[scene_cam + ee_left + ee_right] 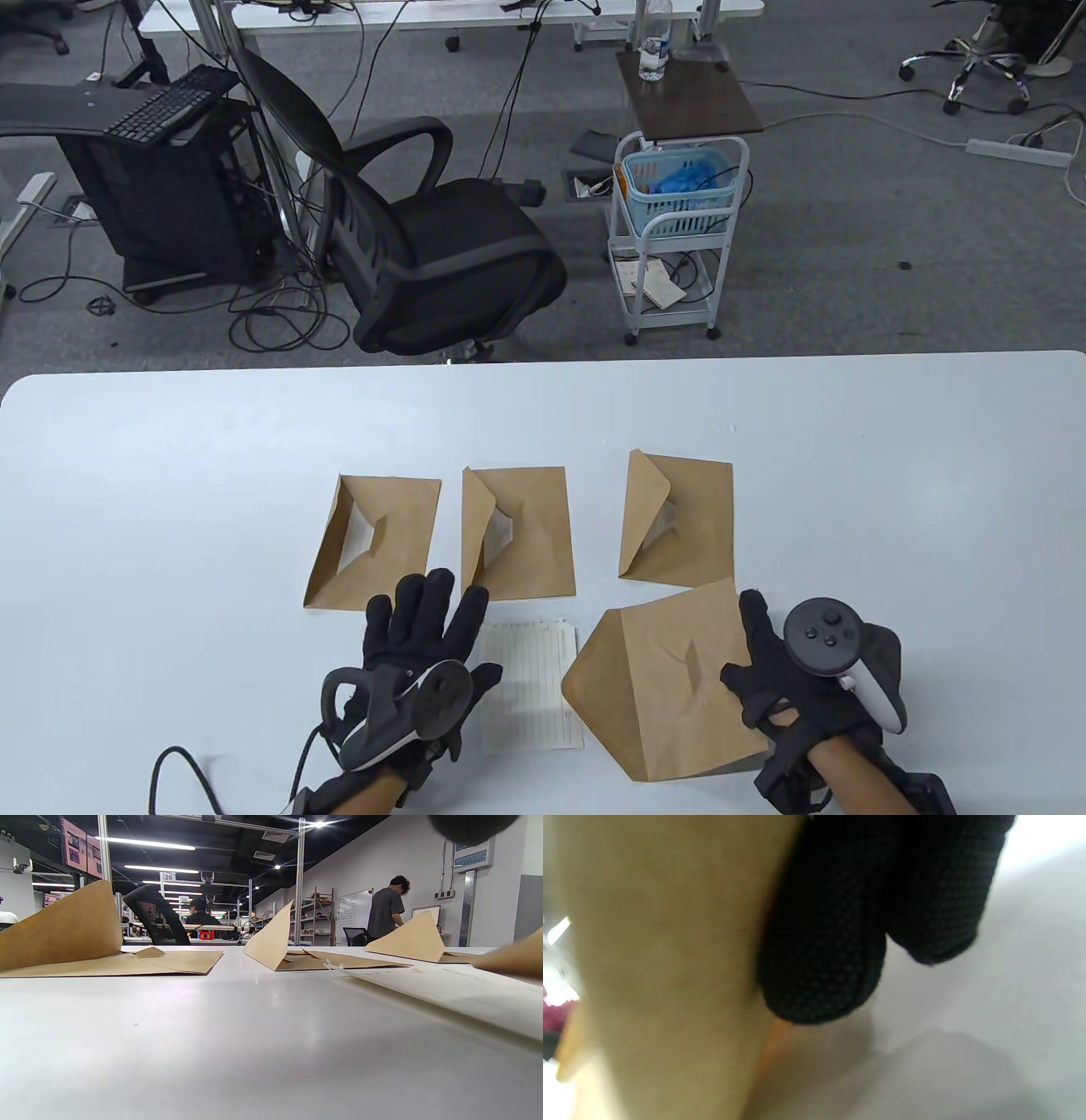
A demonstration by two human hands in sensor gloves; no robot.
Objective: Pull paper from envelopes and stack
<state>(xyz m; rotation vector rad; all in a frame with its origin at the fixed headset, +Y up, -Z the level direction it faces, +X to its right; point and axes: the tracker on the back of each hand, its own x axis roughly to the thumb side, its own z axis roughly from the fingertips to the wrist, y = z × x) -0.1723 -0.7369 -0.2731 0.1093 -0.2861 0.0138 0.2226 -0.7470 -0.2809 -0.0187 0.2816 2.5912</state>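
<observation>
Flanking the hands (424, 654), three envelopes (517, 531) lie open

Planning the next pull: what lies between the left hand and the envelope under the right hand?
In the table view, a printed paper sheet lies flat between the left hand and the big envelope, partly under that hand.

Beyond the white table (170, 441), a black office chair (441, 255) stands on grey carpet. To its right is a white cart (679, 246) holding a blue basket (679, 191) — a dark tray (687, 93) on top carries a water bottle (652, 55). At far left a keyboard (170, 102) rests on a black stand, cables (280, 314) trailing below. In the left wrist view, a man (386, 910) in grey stands by shelves (316, 916).
</observation>
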